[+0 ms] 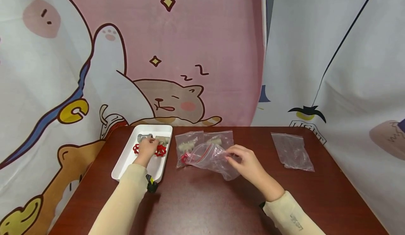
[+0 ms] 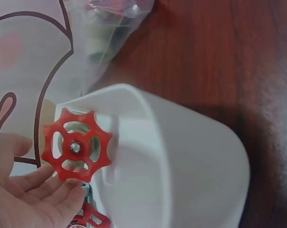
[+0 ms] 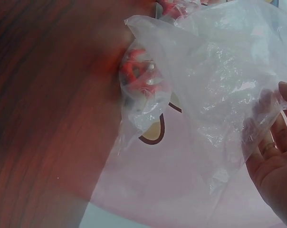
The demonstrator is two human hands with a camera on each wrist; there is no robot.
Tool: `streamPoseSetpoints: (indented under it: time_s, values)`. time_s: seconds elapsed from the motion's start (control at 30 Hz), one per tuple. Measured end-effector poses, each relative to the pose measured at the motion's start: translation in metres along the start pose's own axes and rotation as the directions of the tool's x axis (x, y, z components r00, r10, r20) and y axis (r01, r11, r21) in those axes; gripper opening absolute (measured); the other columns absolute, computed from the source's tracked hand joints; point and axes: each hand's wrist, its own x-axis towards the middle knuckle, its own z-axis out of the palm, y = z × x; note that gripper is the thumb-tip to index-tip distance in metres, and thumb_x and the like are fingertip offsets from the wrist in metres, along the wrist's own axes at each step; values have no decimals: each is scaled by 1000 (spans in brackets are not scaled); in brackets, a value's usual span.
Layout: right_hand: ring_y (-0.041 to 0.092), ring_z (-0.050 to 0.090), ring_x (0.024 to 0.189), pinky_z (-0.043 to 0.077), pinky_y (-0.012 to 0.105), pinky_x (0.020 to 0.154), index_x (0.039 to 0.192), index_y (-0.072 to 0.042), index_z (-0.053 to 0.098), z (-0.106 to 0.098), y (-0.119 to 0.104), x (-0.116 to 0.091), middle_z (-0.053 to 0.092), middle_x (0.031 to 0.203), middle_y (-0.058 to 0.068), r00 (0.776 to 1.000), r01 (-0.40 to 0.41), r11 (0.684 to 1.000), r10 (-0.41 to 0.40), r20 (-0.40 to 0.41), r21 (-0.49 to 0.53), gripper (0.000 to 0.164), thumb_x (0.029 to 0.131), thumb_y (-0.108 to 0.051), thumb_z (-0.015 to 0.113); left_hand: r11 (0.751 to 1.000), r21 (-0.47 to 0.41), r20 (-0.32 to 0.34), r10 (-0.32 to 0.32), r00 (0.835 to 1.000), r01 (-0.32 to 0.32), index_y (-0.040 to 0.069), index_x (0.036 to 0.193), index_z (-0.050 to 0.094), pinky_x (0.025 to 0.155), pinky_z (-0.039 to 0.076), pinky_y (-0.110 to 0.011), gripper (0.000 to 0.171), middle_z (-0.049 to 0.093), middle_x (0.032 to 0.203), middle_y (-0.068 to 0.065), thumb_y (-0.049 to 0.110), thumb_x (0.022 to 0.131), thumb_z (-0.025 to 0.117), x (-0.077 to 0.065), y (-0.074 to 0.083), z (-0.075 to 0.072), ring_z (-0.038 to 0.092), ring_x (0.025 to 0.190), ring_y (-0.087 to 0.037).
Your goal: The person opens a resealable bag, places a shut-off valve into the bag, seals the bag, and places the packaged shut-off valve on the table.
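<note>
My left hand [image 1: 148, 150] is over the white tray [image 1: 121, 164], fingers at a valve with a red handwheel [image 2: 77, 145]. In the left wrist view the thumb stands apart from the fingers, and the fingertips touch or nearly touch the wheel's lower edge. Below it shows part of a second red handwheel [image 2: 93, 216]. A grey metal fitting [image 1: 144, 136] lies at the tray's far end. My right hand [image 1: 248, 163] pinches the edge of a clear zip bag [image 1: 218, 161] with a red seal line, held over the middle of the table. No contents show in this bag.
Two clear bags with valves lie behind the held one: a left bag [image 1: 186, 145] showing a red wheel, and a right bag [image 1: 221, 136]. A flat clear bag [image 1: 292, 152] lies at the right of the brown table [image 1: 196, 207]. A printed curtain [image 1: 205, 34] hangs behind.
</note>
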Motion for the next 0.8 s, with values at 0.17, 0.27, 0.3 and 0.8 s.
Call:
streamPoseSetpoints:
  time_s: [0.17, 0.27, 0.3, 0.8]
  values:
    - [5, 56, 74, 48, 20, 60, 90, -11, 70, 2, 0, -1, 66, 88, -3, 1000, 0, 1000, 0, -1, 2, 15, 78, -3, 74, 990, -86, 78, -102, 992, 108, -12, 121, 56, 98, 42, -49, 45, 53, 124, -33, 24, 94, 51, -2, 1, 0, 48, 117, -43]
    - [5, 57, 74, 47, 17, 61, 89, -11, 70, 3, 0, -1, 66, 89, -4, 1000, 2, 1000, -2, -9, 4, 15, 78, -2, 75, 983, -104, 121, -141, 983, 154, -12, 121, 55, 96, 43, -48, 44, 53, 124, -32, 22, 94, 51, -4, 1, 0, 49, 116, -42]
    - [5, 57, 74, 47, 16, 61, 89, -11, 70, 3, 0, -1, 66, 89, -4, 1000, 3, 1000, -3, -13, 4, 16, 78, -2, 75, 979, -115, 141, -152, 978, 169, -12, 122, 55, 97, 43, -48, 45, 52, 124, -32, 22, 94, 50, -4, 1, 0, 49, 116, -41]
    - [8, 58, 74, 50, 25, 60, 89, -11, 70, 3, 4, -4, 66, 89, -4, 1000, 1, 1000, -1, -12, -9, 15, 78, -2, 74, 872, -258, 321, -329, 888, 416, -11, 113, 51, 65, 48, -26, 46, 55, 87, -8, 24, 86, 61, 3, -3, -5, 53, 72, -14]
